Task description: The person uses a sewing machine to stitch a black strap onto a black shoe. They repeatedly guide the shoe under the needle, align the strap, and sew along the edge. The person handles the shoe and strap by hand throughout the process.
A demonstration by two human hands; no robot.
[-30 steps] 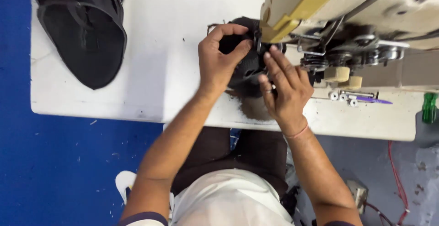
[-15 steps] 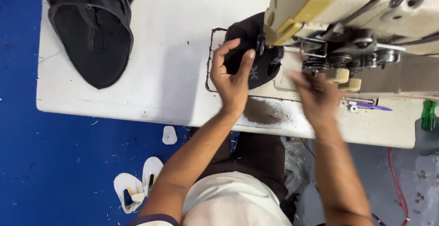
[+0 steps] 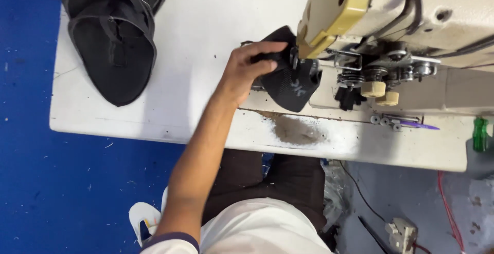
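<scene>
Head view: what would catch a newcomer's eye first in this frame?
The left hand presses a black fabric piece flat under the head of a cream sewing machine at upper right. At upper left of the white table lies a pile of black shoe uppers. The bright blue floor fills the lower left; the right hand is out of view.

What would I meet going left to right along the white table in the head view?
Stack of black pieces → left hand → black mesh piece → sewing machine → purple tool → green bottle.

Bare white table (image 3: 206,22) lies open leftward; sewing machine (image 3: 391,22) blocks rightward.
</scene>
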